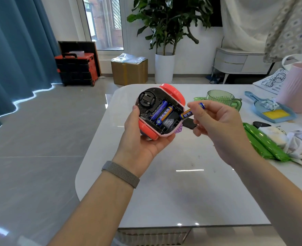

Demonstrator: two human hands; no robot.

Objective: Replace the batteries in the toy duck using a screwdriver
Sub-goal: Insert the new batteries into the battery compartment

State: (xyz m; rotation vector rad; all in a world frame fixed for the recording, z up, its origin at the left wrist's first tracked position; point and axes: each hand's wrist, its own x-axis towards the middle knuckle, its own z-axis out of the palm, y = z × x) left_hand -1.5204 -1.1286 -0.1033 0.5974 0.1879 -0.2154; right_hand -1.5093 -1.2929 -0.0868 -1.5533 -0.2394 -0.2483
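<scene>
From the head camera I saw the left hand (pixel 143 137) cradling the pink and red plastic toy duck (pixel 160 110) upside down above the glossy white table (pixel 182 183), its fingers curled round the lower edge and the thumb pressed on the black underside. The battery compartment (pixel 164 115) stood open, with two blue cylindrical batteries (pixel 161 111) lying side by side inside and one slot beside them bare. The right hand (pixel 216 125) was just beside the duck, its thumb and forefinger pinching a third blue battery (pixel 188 114), whose lower end hovered close to the compartment's right edge. A small black flat cover (pixel 189 123) lay on the table under that hand, partly hidden by it. A grey mesh band (pixel 121 173) circled the left wrist.

Farther right on the table I could make out a clear green plastic jug (pixel 221 99), a blue dustpan with a yellow brush (pixel 272 111), a pink ribbed bin (pixel 299 87), green wrapped packets (pixel 263 142) and a heap of crumpled white cloth (pixel 295 141). I could not find a screwdriver in this view.
</scene>
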